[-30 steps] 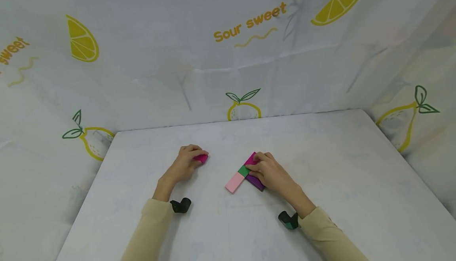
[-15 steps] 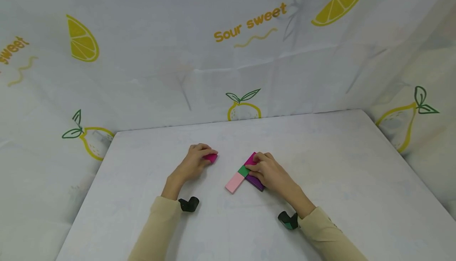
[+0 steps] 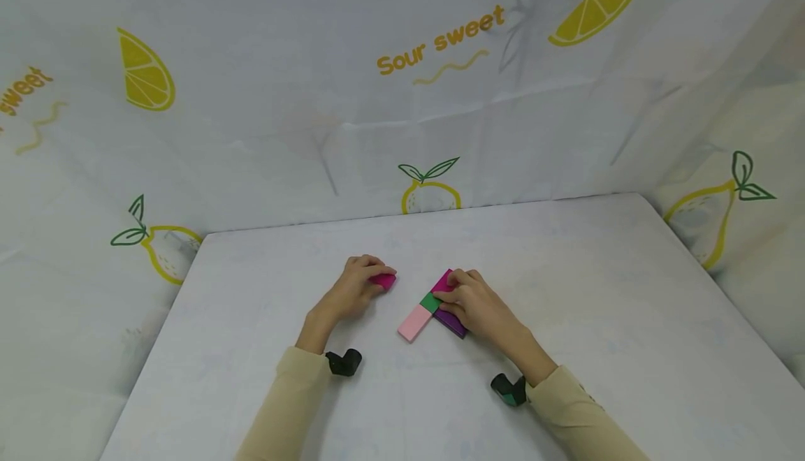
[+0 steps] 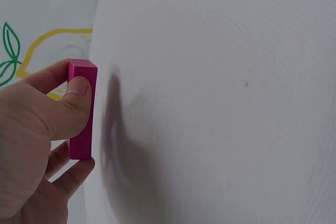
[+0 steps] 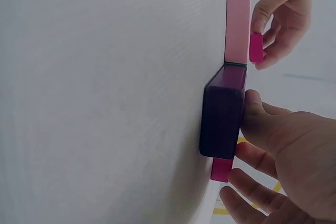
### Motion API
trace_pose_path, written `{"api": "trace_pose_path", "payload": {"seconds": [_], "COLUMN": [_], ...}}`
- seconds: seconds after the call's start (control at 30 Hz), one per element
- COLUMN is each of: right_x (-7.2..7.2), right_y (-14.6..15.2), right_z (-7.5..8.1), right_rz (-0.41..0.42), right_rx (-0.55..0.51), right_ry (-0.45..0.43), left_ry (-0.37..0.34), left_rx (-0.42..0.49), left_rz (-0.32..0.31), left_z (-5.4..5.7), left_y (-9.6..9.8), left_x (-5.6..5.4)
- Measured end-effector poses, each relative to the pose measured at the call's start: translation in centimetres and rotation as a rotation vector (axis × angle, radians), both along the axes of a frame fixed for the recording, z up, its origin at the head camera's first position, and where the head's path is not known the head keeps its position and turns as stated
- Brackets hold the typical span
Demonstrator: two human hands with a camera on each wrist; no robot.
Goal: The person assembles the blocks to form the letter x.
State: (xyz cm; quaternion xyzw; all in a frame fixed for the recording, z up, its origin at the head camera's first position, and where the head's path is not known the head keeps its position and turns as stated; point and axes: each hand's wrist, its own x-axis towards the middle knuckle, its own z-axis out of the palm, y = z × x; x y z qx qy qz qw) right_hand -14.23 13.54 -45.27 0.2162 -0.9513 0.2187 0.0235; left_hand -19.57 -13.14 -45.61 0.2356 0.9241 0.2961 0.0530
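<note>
My left hand (image 3: 353,288) pinches a small magenta block (image 3: 383,281) between thumb and fingers, to the left of a row of coloured blocks. In the left wrist view the thumb lies along the face of this upright magenta block (image 4: 82,111). The row on the table has a light pink block (image 3: 414,323), a green block (image 3: 430,302) and another magenta block (image 3: 441,282), with a purple block (image 3: 450,323) branching off at the right. My right hand (image 3: 476,305) holds the row near the green block, its thumb over the purple block (image 5: 223,116), fingers at the magenta end (image 5: 221,170).
The white table (image 3: 597,321) reaches to a cloth backdrop (image 3: 283,63) printed with lemons. Dark wrist-worn devices stick out beside the left sleeve (image 3: 283,405) and the right sleeve (image 3: 581,415).
My left hand has moved to the right with its magenta block, closer to the row. The right hand and the row of blocks have stayed where they were.
</note>
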Motion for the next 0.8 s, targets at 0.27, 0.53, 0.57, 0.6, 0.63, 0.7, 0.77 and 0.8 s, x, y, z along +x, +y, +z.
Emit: {"api": "trace_pose_path", "payload": {"seconds": [0.27,0.53,0.57,0.6,0.63,0.7,0.77,0.8], "right_x": [-0.1,0.0,0.0,0.0,0.0,0.0,0.0,0.1], "right_y": [0.0,0.0,0.0,0.0,0.0,0.0,0.0,0.0], "right_z": [0.0,0.2,0.2,0.2,0.2,0.2,0.2,0.2], "right_rz": [0.000,-0.005,-0.004,-0.002,0.000,0.004,0.005,0.004], "right_rx": [0.001,0.007,0.008,0.009,0.010,0.011,0.011,0.010], "right_ry": [0.003,-0.013,-0.010,-0.006,-0.002,0.006,0.008,0.007], "left_ry": [-0.017,-0.018,-0.018,-0.016,-0.013,-0.013,-0.015,-0.015], "left_rx": [0.009,-0.005,-0.011,-0.017,-0.018,-0.021,-0.024,-0.024], "left_rz": [-0.023,-0.048,-0.053,-0.058,-0.066,-0.082,-0.096,-0.103], "left_z": [-0.3,-0.5,-0.5,-0.6,-0.6,-0.6,-0.6,-0.7], "left_y": [1.1,2.1,2.2,2.3,2.5,2.8,3.1,3.2], "left_x": [0.1,0.2,0.2,0.3,0.3,0.3,0.4,0.4]}}
